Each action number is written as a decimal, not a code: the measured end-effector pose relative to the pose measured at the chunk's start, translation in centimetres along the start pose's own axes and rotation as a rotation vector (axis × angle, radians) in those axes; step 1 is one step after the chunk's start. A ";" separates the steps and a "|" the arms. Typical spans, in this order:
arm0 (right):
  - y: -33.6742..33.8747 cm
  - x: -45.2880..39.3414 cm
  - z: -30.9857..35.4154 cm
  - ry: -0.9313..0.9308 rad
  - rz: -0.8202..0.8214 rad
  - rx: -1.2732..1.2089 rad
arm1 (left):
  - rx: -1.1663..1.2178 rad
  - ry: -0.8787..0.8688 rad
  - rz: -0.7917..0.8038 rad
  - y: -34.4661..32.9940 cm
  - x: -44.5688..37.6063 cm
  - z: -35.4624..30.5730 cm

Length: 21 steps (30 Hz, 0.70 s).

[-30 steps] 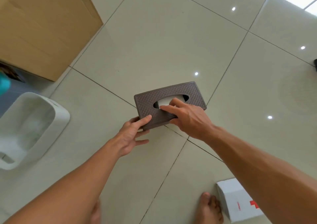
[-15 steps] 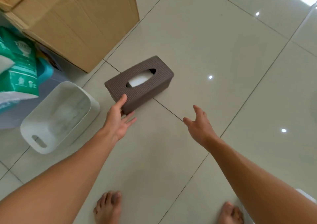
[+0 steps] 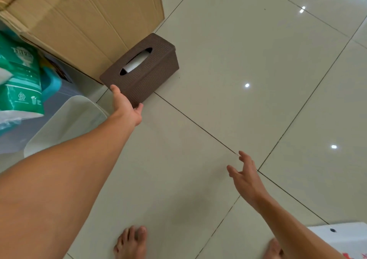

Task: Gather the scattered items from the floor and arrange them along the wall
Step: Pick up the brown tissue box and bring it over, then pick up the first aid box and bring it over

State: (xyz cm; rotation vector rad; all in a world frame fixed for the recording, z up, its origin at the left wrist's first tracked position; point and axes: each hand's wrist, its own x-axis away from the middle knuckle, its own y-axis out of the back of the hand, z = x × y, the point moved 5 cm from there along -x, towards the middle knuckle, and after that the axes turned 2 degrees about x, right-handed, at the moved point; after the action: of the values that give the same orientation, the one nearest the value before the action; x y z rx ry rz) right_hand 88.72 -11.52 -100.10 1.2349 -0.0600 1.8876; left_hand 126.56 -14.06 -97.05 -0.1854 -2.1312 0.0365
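A brown woven tissue box [image 3: 151,74] with a white tissue in its oval slot sits on the tiled floor, its far side against a big cardboard box [image 3: 83,20]. My left hand [image 3: 127,106] holds the tissue box's near end, thumb at one corner and fingers at the other. Off to the right, my right hand [image 3: 246,179] hovers over the floor with fingers spread and holds nothing.
A white plastic bin [image 3: 65,123] lies beside my left arm. Behind it is a green package [image 3: 19,76] on a pale container. A white carton with a red mark [image 3: 345,239] sits at the bottom right. My bare feet [image 3: 131,243] stand at the bottom edge.
My right hand let go of the tissue box and drew back to the right. My left hand carried the box left and away until it sat against the cardboard box.
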 end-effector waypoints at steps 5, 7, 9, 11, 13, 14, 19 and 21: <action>1.8 -0.1 -1.1 -0.004 -0.042 -0.026 | 0.087 0.028 -0.083 0.4 0.7 0.5; 2.9 0.0 -1.1 0.000 -0.062 -0.047 | 0.099 0.020 -0.086 1.0 1.0 0.7; 4.2 0.3 -0.9 0.004 -0.097 -0.085 | 0.059 0.025 -0.089 1.6 1.6 1.5; 5.8 0.8 -0.9 -0.003 -0.156 -0.118 | -0.056 0.035 -0.063 1.9 2.9 3.2; 7.8 1.5 -1.3 -0.014 -0.230 -0.120 | -0.280 0.026 -0.019 1.8 4.5 5.7; 8.8 2.0 -1.7 -0.020 -0.254 -0.125 | -0.422 0.008 0.007 1.6 5.5 7.1; 14.4 4.5 -7.2 -0.061 -0.361 -0.117 | -0.996 -0.010 0.319 -2.2 11.3 16.9; 17.4 5.6 -10.9 -0.159 -0.536 0.003 | -1.128 -0.002 0.453 -4.4 13.8 21.4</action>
State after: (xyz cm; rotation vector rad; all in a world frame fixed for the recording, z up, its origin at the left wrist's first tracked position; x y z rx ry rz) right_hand 68.33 -14.07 -94.60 1.2514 0.1741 1.3269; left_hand 100.76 -15.43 -96.56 -1.3025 -1.8372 -0.9019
